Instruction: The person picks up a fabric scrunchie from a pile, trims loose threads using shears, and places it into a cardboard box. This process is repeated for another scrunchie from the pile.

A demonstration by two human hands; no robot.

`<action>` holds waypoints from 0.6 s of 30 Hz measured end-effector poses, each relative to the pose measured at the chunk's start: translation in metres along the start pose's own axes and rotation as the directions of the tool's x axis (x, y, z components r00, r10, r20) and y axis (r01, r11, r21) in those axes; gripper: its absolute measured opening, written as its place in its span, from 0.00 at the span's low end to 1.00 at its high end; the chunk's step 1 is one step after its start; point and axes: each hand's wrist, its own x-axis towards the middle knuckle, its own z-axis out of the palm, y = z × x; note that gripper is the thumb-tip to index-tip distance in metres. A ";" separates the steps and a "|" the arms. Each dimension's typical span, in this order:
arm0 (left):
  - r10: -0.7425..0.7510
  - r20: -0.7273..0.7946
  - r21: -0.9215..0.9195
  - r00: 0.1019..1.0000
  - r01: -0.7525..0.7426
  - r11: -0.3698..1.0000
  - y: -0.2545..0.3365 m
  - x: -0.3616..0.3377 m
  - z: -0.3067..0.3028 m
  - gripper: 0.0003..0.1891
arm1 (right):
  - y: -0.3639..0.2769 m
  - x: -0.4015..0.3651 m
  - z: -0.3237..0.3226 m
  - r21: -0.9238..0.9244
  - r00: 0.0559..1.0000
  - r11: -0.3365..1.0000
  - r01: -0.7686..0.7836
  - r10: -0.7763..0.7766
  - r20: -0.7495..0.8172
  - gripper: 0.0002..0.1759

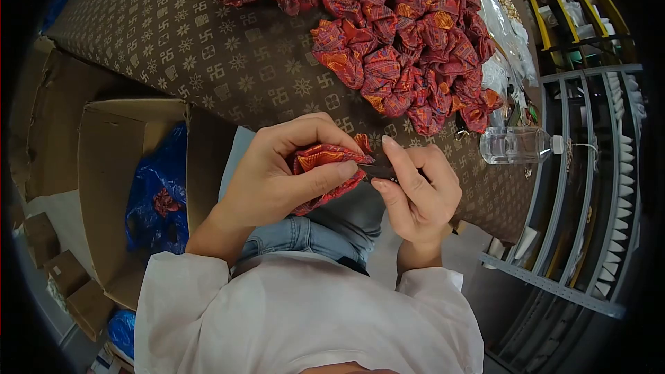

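At the frame's center, we hold a red, orange-patterned, gathered cloth [324, 159], left fingers [339, 172] clamped on its edge, right fingers [396, 166] pinching a small dark tool [377, 170] against it.

One red cloth bundle [325, 159] and one dark tool [379, 170] sit at the centre. One bottle [511, 146] lies at three o'clock. Two large open cartons [90, 187] stand around nine o'clock, the nearer with one blue bag [154, 211] inside; one blue bundle [122, 331] and three small brown boxes [67, 273] are at eight. The scrunched red cloths [405, 41] at one o'clock number over ten (they overlap too much for an exact count).
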 end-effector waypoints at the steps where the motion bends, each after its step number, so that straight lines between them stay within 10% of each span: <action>1: 0.000 -0.001 0.002 1.000 0.000 1.000 0.000 0.000 0.000 0.07 | -0.001 0.001 0.000 0.002 1.000 1.000 0.001 -0.001 -0.001 0.24; 18: 0.007 0.011 0.015 1.000 -0.007 1.000 0.006 0.000 0.002 0.07 | -0.002 0.005 -0.004 -0.069 0.998 0.996 0.055 -0.054 0.015 0.22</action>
